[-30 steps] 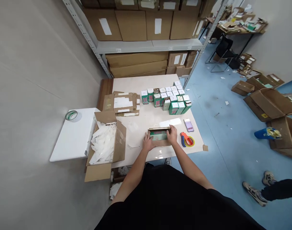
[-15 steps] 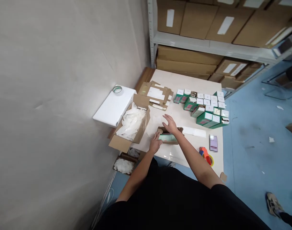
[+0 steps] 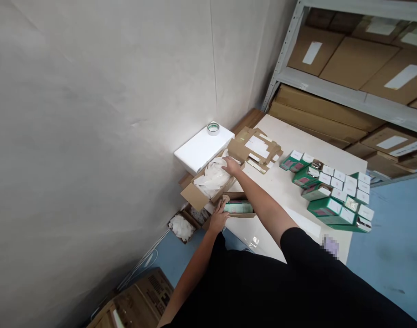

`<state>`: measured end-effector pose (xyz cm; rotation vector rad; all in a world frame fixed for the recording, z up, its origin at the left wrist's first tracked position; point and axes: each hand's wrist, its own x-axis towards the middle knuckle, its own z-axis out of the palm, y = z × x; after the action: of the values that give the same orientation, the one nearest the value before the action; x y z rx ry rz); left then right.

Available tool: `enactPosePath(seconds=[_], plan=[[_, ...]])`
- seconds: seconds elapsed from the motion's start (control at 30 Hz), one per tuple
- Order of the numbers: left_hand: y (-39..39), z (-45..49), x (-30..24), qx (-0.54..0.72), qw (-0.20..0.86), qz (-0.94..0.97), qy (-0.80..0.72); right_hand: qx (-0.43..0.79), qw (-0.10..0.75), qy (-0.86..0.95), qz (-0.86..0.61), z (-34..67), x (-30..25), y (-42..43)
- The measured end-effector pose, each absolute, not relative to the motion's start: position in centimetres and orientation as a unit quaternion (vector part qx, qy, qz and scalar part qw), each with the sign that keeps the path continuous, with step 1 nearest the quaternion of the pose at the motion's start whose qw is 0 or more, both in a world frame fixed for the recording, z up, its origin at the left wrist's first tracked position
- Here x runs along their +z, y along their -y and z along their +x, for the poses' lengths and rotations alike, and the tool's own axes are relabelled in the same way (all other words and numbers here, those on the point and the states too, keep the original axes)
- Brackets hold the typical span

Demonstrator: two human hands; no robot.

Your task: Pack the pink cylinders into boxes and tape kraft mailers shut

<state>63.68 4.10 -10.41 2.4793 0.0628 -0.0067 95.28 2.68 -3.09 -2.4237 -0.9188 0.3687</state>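
Note:
My left hand (image 3: pixel 218 218) grips the left end of a small open cardboard box (image 3: pixel 240 216), its fingers against the end flap. Inside that box lies a pale green carton (image 3: pixel 238 208), partly hidden by my right forearm. My right hand (image 3: pixel 232 166) is at the far end of a larger open cardboard box (image 3: pixel 195 196) filled with crumpled white packing paper (image 3: pixel 211 176). Its thumb and fingers close on some of the paper; the fingertips are partly hidden.
Several green-and-white cartons (image 3: pixel 336 191) stand on the white table (image 3: pixel 283 132). Flattened cardboard (image 3: pixel 240 136) lies near the wall. A tape roll (image 3: pixel 213 129) sits on a white box (image 3: pixel 194 152). Behind is a shelf (image 3: pixel 331 89) of cartons; another box of white paper (image 3: pixel 181 228) is below.
My right hand has moved left from above the small box to the white paper in the larger box. My left hand stays at the small box. The view has turned left.

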Motion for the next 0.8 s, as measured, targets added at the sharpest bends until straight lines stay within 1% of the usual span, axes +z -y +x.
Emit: enactPosePath(seconds=[0.23, 0.4, 0.53, 0.7, 0.8], plan=[[-4.4, 63.0, -10.3, 0.002, 0.329, 0.944, -0.024, 0.133, 0.181, 0.356, -0.907, 96.6, -4.1, -4.8], [-4.3, 63.2, -10.7, 0.001, 0.326, 0.945, -0.034, 0.142, 0.159, 0.349, -0.913, 96.3, -4.0, -5.7], [-4.3, 63.2, -11.1, 0.004, 0.33, 0.943, -0.033, 0.133, 0.161, 0.338, -0.918, 95.8, -3.1, -5.6], [-3.8, 63.4, -11.4, 0.009, 0.331, 0.944, -0.02, 0.092, 0.21, 0.326, -0.917, 95.3, -1.1, -3.5], [-3.4, 64.6, -11.3, 0.007, 0.338, 0.941, -0.003, 0.056, 0.222, 0.317, -0.92, 95.1, 0.4, -1.5]])
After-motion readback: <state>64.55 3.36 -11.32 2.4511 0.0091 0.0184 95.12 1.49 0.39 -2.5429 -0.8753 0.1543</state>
